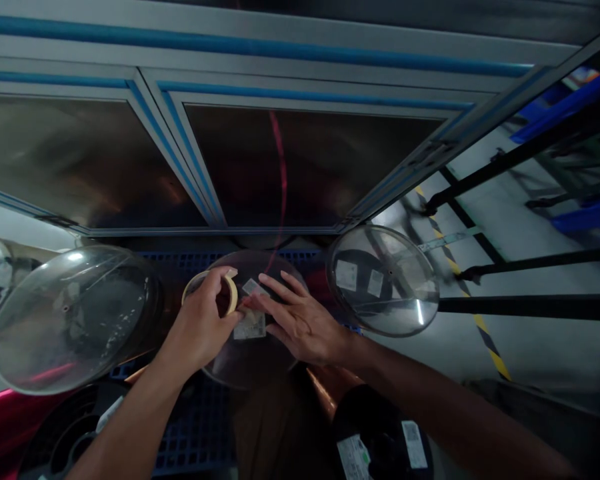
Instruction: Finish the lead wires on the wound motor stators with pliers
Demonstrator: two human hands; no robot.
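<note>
A roll of pale yellow masking tape (233, 293) is gripped in my left hand (203, 327), with the thumb and fingers round its ring. My right hand (305, 323) lies with its fingers spread over the clear round cover (260, 370) of the middle spool. White labels (250, 328) show on that spool between my hands. A small tan patch lies over them near my right fingers; I cannot make out whether it is tape. A thin red strand (283, 167) rises in front of the cabinet, its lower end near my right fingers.
Other spools with clear covers stand at left (70, 313) and right (385, 280). Black-ended spools (385, 433) lie near me. Blue grid pallet (195, 427) is underneath. A framed metal cabinet (305, 167) rises ahead. Black bars (520, 305) and yellow-black floor tape (490, 347) are at right.
</note>
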